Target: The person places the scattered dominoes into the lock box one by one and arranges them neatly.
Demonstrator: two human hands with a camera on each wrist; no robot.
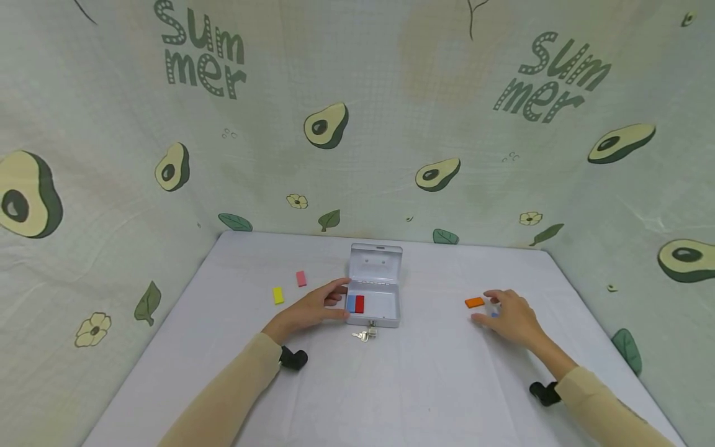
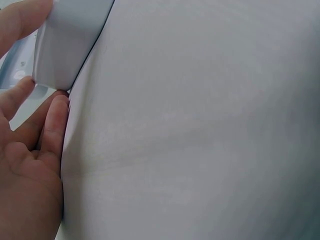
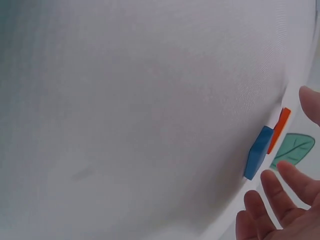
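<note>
A small light-grey metal cash box (image 1: pixel 385 305) stands with its lid (image 1: pixel 375 264) raised. My left hand (image 1: pixel 315 307) grips its left side, thumb at the front corner and fingers toward the hinge. Inside, along the left wall, lie a light-blue block (image 1: pixel 350 303) and a red block (image 1: pixel 360 304), side by side. Over on the right, my right hand (image 1: pixel 514 320) hovers with fingers spread above a blue block (image 3: pixel 258 152), which it partly hides in the head view. Just beyond that block lies an orange block (image 1: pixel 475 302), near the fingertips.
Keys (image 1: pixel 363 336) hang at the lock on the box's front. Left of the box, a pink block (image 1: pixel 301 278) and a yellow block (image 1: pixel 278 295) lie on the white-covered table (image 1: pixel 430 372). Printed cloth (image 1: pixel 380 124) walls the table at back and sides.
</note>
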